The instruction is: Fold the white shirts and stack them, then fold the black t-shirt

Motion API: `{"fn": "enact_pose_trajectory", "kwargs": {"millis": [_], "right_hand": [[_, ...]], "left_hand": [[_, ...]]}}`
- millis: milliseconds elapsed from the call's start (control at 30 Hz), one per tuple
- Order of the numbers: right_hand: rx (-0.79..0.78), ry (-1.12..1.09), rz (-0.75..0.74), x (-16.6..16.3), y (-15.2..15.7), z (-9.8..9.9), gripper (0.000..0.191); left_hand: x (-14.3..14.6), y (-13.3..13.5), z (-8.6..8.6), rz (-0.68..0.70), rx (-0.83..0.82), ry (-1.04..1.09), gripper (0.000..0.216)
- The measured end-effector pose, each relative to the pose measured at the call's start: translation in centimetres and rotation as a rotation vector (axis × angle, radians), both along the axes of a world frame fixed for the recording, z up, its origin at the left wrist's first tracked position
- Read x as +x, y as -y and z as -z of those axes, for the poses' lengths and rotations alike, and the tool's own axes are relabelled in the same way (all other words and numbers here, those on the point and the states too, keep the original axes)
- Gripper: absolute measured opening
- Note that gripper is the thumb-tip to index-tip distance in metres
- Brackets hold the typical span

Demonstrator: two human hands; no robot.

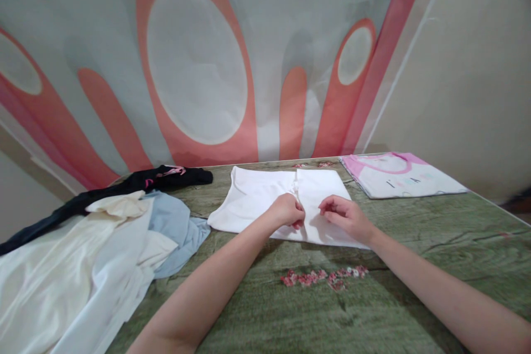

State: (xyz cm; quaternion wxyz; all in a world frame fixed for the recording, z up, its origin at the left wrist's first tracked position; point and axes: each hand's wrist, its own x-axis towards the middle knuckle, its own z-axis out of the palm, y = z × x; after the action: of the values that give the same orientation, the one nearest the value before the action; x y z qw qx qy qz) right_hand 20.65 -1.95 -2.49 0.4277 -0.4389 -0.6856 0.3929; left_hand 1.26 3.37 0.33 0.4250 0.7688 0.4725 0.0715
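A white top lies on the table in front of me, its right part folded over toward the left. A small light trim, perhaps a bow, shows near the fold's edge at the top. At that edge my left hand is closed, its fingers curled and pinching the white cloth, though the fingertips are partly hidden. My right hand hovers over or rests lightly on the folded part, fingers loosely bent and apart from the thumb, with nothing visible in them.
Loose cream and white clothes pile up at the left, beside a light blue cloth and a black garment. A folded pink-and-white shirt lies at the back right. The table has a green wood-look, flower-printed surface against a printed backdrop.
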Motion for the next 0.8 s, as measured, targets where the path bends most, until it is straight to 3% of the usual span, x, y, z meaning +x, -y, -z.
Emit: {"fn": "enact_pose_trajectory", "kwargs": {"millis": [200,433,700,800], "right_hand": [[0.014,-0.003,0.003,-0.1,0.2,-0.3,0.012],[0.060,0.008,0.017,0.2,0.2,-0.6,0.011],[0.219,0.131,0.067,0.2,0.5,-1.5,0.008],[0.274,0.221,-0.002,-0.3,1.0,-2.0,0.009]], "left_hand": [[0.6,0.2,0.3,0.028,0.019,0.056,0.013],[0.6,-0.3,0.5,0.047,0.196,0.183,0.014],[0.6,-0.4,0.4,0.085,0.257,0.234,0.016],[0.5,-0.6,0.8,0.061,0.281,0.203,0.012]]}}
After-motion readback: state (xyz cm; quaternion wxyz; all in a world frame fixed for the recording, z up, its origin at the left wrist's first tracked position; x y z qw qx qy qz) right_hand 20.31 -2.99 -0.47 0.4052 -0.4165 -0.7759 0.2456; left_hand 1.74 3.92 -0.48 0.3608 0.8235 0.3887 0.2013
